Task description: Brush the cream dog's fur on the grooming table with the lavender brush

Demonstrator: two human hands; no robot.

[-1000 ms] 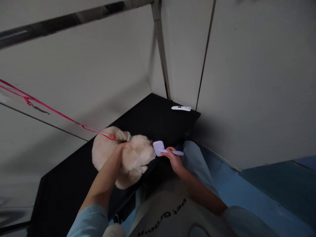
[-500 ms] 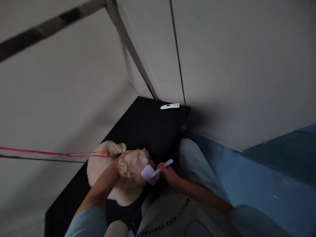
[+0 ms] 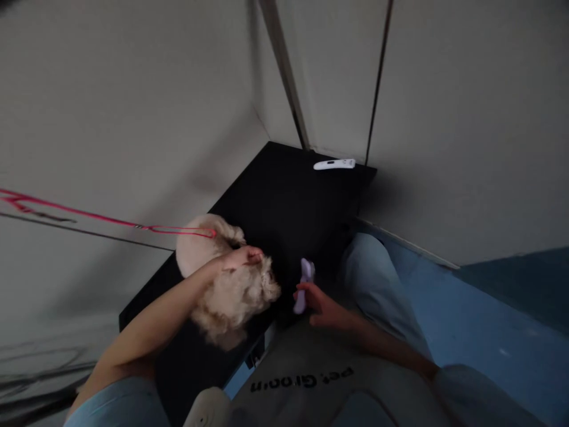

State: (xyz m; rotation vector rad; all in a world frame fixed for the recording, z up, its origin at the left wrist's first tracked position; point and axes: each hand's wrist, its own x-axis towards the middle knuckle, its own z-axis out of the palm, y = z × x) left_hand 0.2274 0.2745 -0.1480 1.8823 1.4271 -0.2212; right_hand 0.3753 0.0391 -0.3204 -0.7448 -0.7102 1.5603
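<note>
At lower centre, the right grip [image 3: 317, 303] held the purple brush [image 3: 306, 271]; the left grip [image 3: 242, 258] touched the dog [image 3: 235, 296], whether clenched I couldn't tell. Light strokes seemed best.

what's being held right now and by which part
The right hand holds the purple brush by its handle; the left hand touches the furry animal, grip unclear.

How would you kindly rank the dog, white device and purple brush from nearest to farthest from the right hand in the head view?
1. Purple brush: held in the right hand.
2. Dog: left of that hand.
3. White device: far end of black table.
</note>
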